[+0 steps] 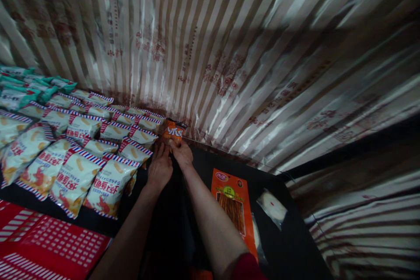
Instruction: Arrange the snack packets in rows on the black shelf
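A small orange snack bag [174, 131] stands at the back edge of the black table, against the striped curtain. My right hand [182, 154] has its fingers closed on the lower part of this bag. Just to the left, my left hand [160, 167] rests with its fingers stretched out near the bag's lower left corner, holding nothing. White snack bags with red and blue striped edges [113, 183] stand in rows left of my hands.
Green bags [16, 96] lie at the far left. A red basket [55, 236] fills the lower left. Right of my arms lie a large orange packet [229, 201] and a clear-wrapped white item [273, 205]. A striped curtain [203, 52] hangs behind the table [295, 245].
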`<state>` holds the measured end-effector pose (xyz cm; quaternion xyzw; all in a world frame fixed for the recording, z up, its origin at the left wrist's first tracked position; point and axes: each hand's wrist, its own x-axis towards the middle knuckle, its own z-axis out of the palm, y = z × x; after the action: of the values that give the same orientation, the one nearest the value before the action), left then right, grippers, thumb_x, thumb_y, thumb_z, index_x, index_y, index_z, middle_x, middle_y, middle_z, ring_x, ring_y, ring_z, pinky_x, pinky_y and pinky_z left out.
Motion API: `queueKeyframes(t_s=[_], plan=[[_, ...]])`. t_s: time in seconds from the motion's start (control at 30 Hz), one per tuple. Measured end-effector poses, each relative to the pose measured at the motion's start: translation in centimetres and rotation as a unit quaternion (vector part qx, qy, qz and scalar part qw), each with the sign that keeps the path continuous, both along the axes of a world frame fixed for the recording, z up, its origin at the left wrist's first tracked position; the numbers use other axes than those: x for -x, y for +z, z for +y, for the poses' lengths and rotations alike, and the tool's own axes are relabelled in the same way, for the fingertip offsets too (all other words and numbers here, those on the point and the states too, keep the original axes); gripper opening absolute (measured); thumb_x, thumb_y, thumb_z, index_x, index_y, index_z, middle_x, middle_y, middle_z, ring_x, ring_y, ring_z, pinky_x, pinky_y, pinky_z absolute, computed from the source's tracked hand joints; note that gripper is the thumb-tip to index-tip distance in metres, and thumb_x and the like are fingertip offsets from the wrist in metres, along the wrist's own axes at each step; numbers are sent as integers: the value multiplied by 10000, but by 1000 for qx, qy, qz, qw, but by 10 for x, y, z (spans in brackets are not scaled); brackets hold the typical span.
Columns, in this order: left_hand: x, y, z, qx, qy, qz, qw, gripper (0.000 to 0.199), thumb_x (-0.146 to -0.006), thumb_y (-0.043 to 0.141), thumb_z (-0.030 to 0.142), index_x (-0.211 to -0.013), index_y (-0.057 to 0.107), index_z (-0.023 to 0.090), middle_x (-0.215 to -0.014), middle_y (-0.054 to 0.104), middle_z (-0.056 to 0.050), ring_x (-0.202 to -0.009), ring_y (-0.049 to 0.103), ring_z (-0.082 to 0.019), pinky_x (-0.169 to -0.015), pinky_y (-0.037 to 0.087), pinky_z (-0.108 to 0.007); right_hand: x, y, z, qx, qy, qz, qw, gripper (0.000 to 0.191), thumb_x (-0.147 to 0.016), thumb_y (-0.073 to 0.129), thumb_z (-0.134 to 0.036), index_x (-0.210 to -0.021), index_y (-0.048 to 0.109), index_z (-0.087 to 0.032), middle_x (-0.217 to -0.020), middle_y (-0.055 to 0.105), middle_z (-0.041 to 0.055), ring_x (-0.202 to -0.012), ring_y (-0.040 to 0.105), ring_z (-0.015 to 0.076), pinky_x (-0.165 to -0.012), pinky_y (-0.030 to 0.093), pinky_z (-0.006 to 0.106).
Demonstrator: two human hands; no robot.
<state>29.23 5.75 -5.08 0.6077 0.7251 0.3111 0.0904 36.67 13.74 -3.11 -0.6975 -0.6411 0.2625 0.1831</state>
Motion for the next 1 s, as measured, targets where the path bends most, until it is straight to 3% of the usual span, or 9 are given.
queueKeyframes(t_s=[0.17, 0.47, 0.8, 1.0], plan=[[0, 4, -4, 21, 0, 17, 1000, 507, -823, 407, 133, -1327, 455, 136, -1421, 424, -114, -1371, 265, -272, -1100, 299, -434, -1, 0, -2, 3, 15, 9, 1000, 528, -807, 456, -631, -1058, 609, -192, -1036, 672, 112, -994, 619, 261, -814, 459, 352], [-3, 8, -6, 42, 4, 34, 999, 518, -824, 401, 118, -1341, 429, 88, -1421, 411, -151, -1365, 265, -304, -1090, 309, -435, -2, -5, -16, -74, 10, 54, 996, 571, -870, 469, -444, -1350, 390, -144, -1190, 615, 117, -1109, 570, 215, -922, 423, 307], [1, 2, -4, 33, -13, 28, 999, 535, -810, 373, 90, -1342, 409, 50, -1423, 407, -156, -1369, 270, -256, -1110, 282, -382, 2, -5, -18, -58, 4, 27, 998, 580, -889, 432, -434, -1394, 339, -166, -1190, 618, 118, -1104, 577, 234, -900, 439, 331], [0, 3, -3, 44, -9, 36, 998, 522, -816, 372, 106, -1336, 427, 88, -1425, 410, -138, -1371, 265, -259, -1096, 296, -411, 2, -3, -20, -36, 4, 5, 999, 571, -887, 421, -450, -1399, 320, -219, -1210, 592, 110, -1080, 582, 235, -879, 447, 354]])
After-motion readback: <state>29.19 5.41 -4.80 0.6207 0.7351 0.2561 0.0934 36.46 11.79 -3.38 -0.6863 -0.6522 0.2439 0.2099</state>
